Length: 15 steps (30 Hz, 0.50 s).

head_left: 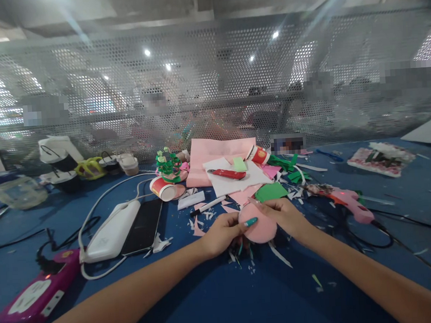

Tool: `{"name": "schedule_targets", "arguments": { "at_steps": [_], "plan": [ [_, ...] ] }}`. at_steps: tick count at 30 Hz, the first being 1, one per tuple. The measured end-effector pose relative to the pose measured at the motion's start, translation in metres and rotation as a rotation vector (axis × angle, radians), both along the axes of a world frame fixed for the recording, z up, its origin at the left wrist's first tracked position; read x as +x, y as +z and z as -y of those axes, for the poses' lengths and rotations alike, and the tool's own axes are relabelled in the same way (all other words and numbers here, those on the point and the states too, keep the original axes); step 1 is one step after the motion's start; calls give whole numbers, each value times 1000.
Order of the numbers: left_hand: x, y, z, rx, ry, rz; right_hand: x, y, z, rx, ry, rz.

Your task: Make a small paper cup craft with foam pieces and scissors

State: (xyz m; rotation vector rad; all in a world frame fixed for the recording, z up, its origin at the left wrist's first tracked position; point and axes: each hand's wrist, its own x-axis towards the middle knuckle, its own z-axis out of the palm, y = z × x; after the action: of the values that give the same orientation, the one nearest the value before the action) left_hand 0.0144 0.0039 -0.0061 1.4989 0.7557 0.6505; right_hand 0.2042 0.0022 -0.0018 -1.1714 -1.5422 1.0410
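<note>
Between my two hands is a round pink paper disc (261, 225), held over the near part of the blue table. My left hand (223, 233) pinches its left edge, the thumb with a teal nail lying across the face. At the upper edge, my right hand (282, 215) grips the disc between thumb and fingers. Just beyond lie a green paper piece (271, 191), white sheets (220, 185) and a red utility knife (226, 174). Paper scraps are scattered under and around my hands.
A pink glue gun (349, 203) with a black cable lies at right. At left are a phone (143, 228), a white power bank (113, 231) and a purple power strip (41, 289). Paper cups (162, 189), a marker (208, 206) and a pink sheet (197, 160) stand or lie farther back.
</note>
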Motion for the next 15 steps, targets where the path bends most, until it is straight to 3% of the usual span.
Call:
{"name": "schedule_targets", "arguments": {
  "at_steps": [11,15],
  "plan": [
    [-2,-1,0,-14,-31,0,-5,6,6,-166,7,-180],
    [-2,0,1,-20,-53,4,-4,7,6,-122,70,-114]
  ]
}}
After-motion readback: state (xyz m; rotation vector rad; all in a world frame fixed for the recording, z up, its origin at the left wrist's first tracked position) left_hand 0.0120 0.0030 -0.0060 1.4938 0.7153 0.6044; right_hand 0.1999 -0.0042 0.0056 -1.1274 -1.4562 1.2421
